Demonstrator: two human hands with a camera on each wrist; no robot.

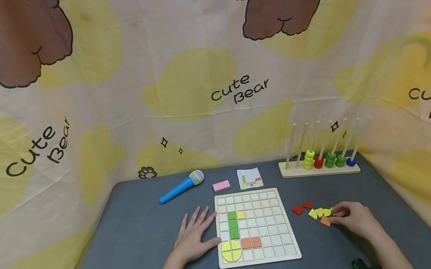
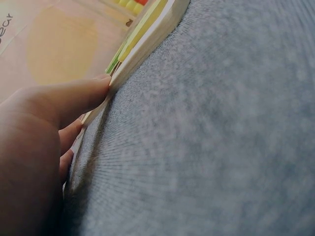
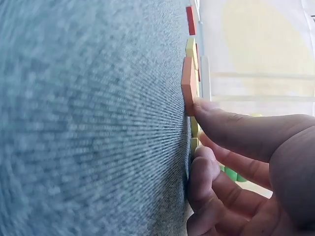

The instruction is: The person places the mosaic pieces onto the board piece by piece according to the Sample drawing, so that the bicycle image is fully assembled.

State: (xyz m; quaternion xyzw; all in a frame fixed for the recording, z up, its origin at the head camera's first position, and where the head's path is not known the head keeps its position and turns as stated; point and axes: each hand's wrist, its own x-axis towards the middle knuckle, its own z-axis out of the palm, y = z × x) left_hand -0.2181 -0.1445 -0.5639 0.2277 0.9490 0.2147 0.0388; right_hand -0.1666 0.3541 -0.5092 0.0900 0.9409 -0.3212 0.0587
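A white grid board (image 1: 278,257) lies on the table, bearing green square tiles (image 1: 233,225), a yellow square tile (image 1: 241,214), two orange square tiles (image 1: 251,243) and yellow quarter-circle tiles (image 1: 232,250) forming a circle. My left hand (image 1: 196,238) rests spread on its left side, thumb and index fingertip touching the board's edge. At the loose pieces on the right is my right hand (image 1: 353,218), fingers bent. Its thumb touches a loose orange tile (image 3: 188,86); its fingertips partly cover yellow pieces (image 1: 320,212). Whether it pinches one is hidden.
Two red tiles (image 1: 298,209) lie left of the yellow pieces. Behind the board are a blue toy microphone (image 1: 179,188), a pink block (image 1: 221,186) and a pattern card (image 1: 250,178). A peg rack (image 1: 320,172) with coloured beads stands at the back right, before a patterned curtain.
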